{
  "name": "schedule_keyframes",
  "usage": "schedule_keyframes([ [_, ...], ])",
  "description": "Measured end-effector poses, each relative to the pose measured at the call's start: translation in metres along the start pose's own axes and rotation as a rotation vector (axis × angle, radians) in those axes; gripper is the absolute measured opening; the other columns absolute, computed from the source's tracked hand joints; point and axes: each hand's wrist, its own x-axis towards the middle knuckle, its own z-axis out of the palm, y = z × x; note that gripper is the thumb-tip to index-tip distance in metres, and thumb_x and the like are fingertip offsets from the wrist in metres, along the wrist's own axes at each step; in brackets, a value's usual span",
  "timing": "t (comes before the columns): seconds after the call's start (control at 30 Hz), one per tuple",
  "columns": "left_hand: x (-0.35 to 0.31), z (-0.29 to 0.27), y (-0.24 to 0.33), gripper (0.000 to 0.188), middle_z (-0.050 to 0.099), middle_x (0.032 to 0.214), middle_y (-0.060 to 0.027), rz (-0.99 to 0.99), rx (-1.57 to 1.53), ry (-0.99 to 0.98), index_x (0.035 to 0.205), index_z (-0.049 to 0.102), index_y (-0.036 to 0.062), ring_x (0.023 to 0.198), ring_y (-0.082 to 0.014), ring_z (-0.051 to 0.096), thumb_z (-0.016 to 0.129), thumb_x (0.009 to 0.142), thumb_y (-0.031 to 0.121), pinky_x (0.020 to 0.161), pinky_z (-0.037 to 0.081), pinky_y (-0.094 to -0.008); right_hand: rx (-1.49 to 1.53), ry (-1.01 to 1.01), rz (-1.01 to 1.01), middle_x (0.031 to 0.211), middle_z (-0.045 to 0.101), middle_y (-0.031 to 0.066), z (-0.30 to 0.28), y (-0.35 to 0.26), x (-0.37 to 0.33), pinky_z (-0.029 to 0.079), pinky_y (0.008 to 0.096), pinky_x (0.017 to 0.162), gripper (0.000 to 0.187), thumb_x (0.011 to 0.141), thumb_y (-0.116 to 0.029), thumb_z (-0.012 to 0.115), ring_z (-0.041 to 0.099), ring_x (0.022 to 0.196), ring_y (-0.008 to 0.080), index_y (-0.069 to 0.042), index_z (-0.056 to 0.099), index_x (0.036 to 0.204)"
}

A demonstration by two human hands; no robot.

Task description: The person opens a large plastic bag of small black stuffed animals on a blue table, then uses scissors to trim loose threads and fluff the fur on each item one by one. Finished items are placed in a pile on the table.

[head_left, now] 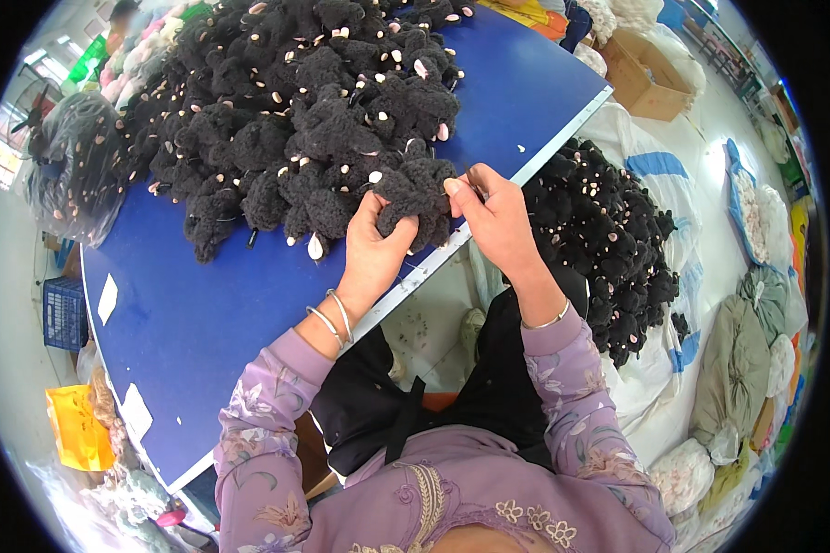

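Observation:
A fuzzy black plush toy (413, 189) is held between my two hands just above the front edge of the blue table (203, 341). My left hand (375, 244) grips its near left side, fingers curled into the plush. On its right side, my right hand (494, 214) is closed in a pinch between thumb and forefinger; what exactly lies in that pinch is too small to make out, though it touches the toy's edge. Right behind my hands lies a big heap of similar black plush toys (258, 143) with small pale and pink parts.
More black plush toys (604, 249) are piled on white sacking to the right, below table level. A cardboard box (641, 78) stands at the back right. At left are a clear plastic bag (76, 175) of toys, a blue crate (65, 313) and an orange bag (78, 427).

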Motion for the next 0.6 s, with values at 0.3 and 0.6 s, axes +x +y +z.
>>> schedule_keyframes([
  [0.3,0.002,-0.005,-0.008,0.025,0.063,0.104,-0.0039,-0.062,-0.028,0.039,0.108,0.057,-0.0011,0.094,-0.0093,0.056,0.058,0.084,0.003,0.084,0.047,-0.0256,0.087,-0.155,-0.102,0.068,0.047,-0.0003,-0.021,-0.001,-0.002,0.033,0.0241,0.053,0.038,0.102,-0.033,0.041,0.038,0.059,0.0058,-0.004,0.053,0.081],
  [0.6,-0.001,-0.001,0.000,0.027,0.062,0.105,-0.0036,-0.015,-0.096,0.007,0.112,0.057,-0.0010,0.095,-0.0096,0.056,0.058,0.086,0.003,0.084,0.048,-0.0259,-0.337,-0.286,-0.079,0.069,0.055,0.0214,-0.010,-0.015,-0.009,0.042,0.0447,0.060,0.037,0.097,-0.033,0.052,0.055,0.067,0.0404,0.002,0.049,0.083],
])
